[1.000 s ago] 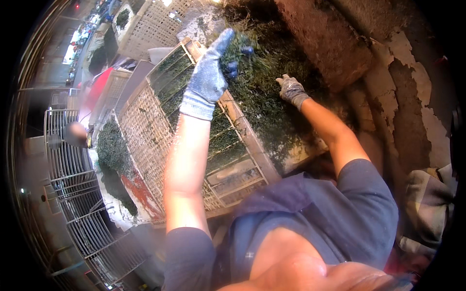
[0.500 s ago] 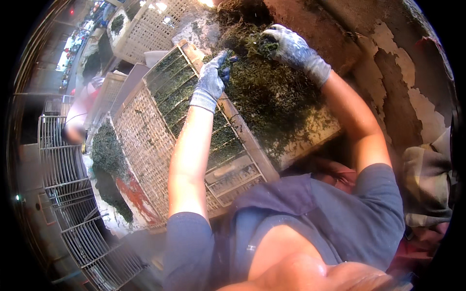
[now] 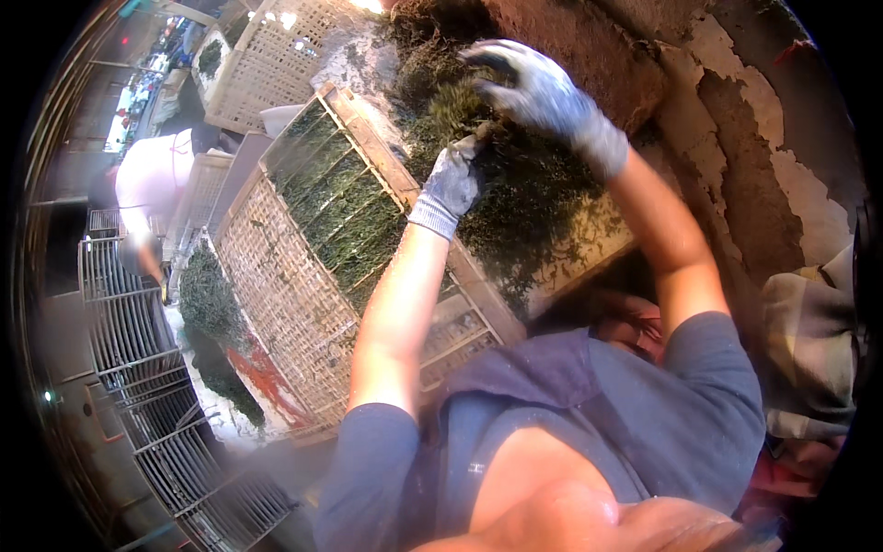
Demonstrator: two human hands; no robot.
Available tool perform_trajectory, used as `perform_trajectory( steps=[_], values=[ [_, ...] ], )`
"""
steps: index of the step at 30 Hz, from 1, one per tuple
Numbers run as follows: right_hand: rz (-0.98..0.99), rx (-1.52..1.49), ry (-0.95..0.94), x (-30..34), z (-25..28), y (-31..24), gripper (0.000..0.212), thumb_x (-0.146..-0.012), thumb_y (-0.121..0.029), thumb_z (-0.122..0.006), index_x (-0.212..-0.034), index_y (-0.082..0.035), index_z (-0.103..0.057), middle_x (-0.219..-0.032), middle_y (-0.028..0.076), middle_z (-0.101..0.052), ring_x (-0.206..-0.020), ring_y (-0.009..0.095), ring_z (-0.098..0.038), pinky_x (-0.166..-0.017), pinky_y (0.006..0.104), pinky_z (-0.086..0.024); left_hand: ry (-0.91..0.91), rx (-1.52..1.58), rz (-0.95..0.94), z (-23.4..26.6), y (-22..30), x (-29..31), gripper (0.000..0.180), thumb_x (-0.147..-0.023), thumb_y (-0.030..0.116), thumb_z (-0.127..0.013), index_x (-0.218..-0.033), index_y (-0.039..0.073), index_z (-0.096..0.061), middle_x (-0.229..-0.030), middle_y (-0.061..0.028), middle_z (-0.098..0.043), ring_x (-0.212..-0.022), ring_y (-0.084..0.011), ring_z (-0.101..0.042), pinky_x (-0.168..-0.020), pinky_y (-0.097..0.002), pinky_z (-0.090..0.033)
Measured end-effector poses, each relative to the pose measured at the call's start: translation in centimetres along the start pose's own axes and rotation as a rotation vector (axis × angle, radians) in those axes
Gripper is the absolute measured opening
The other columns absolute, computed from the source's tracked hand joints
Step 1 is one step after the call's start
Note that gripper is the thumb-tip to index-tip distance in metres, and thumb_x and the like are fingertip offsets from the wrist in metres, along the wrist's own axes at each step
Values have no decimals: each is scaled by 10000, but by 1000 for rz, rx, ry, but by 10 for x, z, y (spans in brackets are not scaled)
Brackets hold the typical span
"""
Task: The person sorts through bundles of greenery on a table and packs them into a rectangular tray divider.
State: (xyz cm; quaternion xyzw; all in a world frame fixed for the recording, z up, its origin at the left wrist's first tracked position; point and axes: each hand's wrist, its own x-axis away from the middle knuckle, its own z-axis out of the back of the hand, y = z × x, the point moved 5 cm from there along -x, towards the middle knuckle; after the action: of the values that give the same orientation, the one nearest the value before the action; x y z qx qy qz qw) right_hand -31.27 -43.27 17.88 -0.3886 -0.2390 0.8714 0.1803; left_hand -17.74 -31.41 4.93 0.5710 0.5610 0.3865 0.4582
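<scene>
Both my hands wear grey-white knitted gloves. My right hand is raised over a heap of dark green, stringy plant matter, its thumb and fingers apart. Just below those fingers is a tuft of the same greens. At the heap's left side is my left hand, its fingertips against the greens; they are blurred, and whether they grip any is unclear. Left of that hand, a wooden frame with slats lies over a woven mat tray. Shredded greens cover the part of the tray inside the frame.
More woven trays stand at the far left. A pile of greens lies on a white surface beyond the tray. A metal rack stands farther left, near a person in a light top. A peeling wall rises on the right.
My left hand has moved right, off the frame's edge to the heap. The right hand has spread its fingers and let go of greens. At left, the person has come further into view.
</scene>
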Motion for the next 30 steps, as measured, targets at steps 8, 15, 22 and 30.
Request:
perform_trajectory(
  steps=[8,15,22,30],
  values=[
    [-271,146,-711,180,-117,48,659,-845,-272,-810,-1439,-87,-594,-1488,154,-583,-1402,360,-538,-1164,489,-479,150,-378,61,-3,67,-16,527,-1012,66,-554,-1529,-12,-490,-1405,-156,-654,-1256,-207,-649,-1119,-330,-511],
    [221,377,-337,84,-86,-15,657,-825,-252,-776,-1446,-119,-609,-1564,141,-546,-1438,300,-533,-1242,491,-381,-25,446,168,-8,87,-13,420,-1085,30,-517,-1501,-26,-510,-1361,-127,-675,-1189,-200,-675,-1027,-343,-582],
    [1,439,-253,72,-116,16,558,-912,-279,-687,-1440,-113,-614,-1431,85,-629,-1357,258,-577,-1229,469,-372,169,317,265,-29,152,-18,356,-1103,186,-573,-1382,-35,-588,-1036,-29,-675,-735,-55,-591,-612,-202,-530],
    [-355,452,-884,182,-137,60,686,-972,-414,-680,-1565,-120,-499,-1626,156,-477,-1470,394,-466,-1206,502,-396,-109,376,201,-73,290,-12,335,-1141,205,-461,-1360,-35,-542,-801,55,-461,-627,-56,-400,-571,-217,-386]
  ],
)
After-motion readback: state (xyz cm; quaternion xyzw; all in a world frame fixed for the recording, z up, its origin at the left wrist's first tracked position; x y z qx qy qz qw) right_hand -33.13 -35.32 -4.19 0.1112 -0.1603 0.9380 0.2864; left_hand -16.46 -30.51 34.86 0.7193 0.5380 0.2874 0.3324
